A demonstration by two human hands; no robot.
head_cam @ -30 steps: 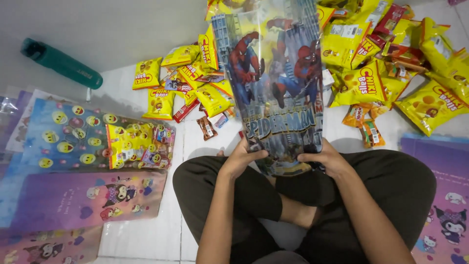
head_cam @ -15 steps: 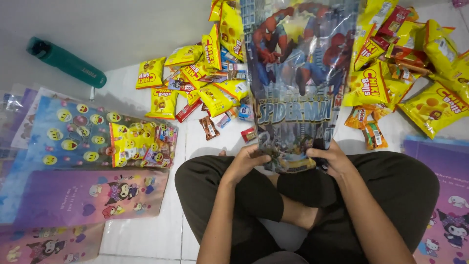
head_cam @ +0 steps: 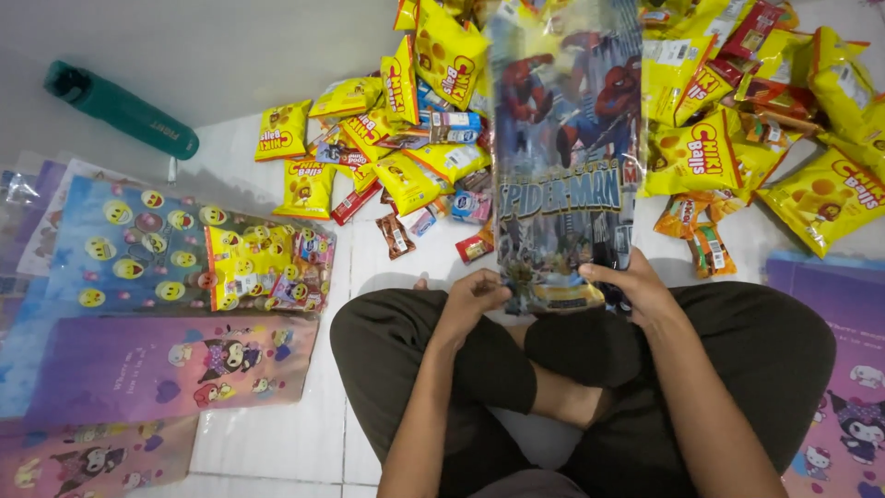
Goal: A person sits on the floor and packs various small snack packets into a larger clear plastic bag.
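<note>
Head view | left hand (head_cam: pixel 472 300) and right hand (head_cam: pixel 634 284) pinch the bottom edge of a tall blue superhero gift bag (head_cam: pixel 564 157), fingers closed on it, above the lap | yellow snack packets (head_cam: pixel 442 55) heaped behind | teal bottle (head_cam: pixel 120 109) far left | smiley-print bag (head_cam: pixel 138 244) flat on floor

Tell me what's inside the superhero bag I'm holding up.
Small snack packets show through the clear bottom of the superhero bag, between the left hand and right hand. The printed picture hides anything higher up.
</note>
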